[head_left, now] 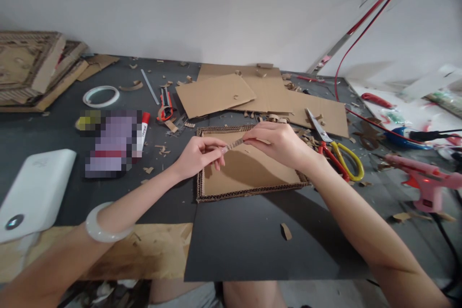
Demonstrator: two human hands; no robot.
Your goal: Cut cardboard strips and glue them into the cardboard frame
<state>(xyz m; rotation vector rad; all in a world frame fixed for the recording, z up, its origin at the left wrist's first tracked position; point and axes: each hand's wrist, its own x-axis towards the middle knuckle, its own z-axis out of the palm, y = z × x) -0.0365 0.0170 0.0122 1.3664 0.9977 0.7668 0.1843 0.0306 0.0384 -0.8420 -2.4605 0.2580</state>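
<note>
Between my two hands is a short, narrow strip of corrugated cardboard (234, 145). My left hand (202, 155) pinches its left end, while the fingertips of my right hand (276, 142) close on the right end. Both hands are above a shallow cardboard tray (252, 191), whose low walls are built from corrugated strips with the fluted edges showing. The tray lies flat on the dark table, and my right hand and forearm hide part of its far and right walls.
Red-and-yellow-handled scissors (337, 154) and a pink glue gun (422, 175) lie to the right. Cardboard sheets (224, 94) and scraps spread behind the tray. An orange box cutter (165, 104), a tape roll (101, 96) and a white power bank (38, 192) are on the left.
</note>
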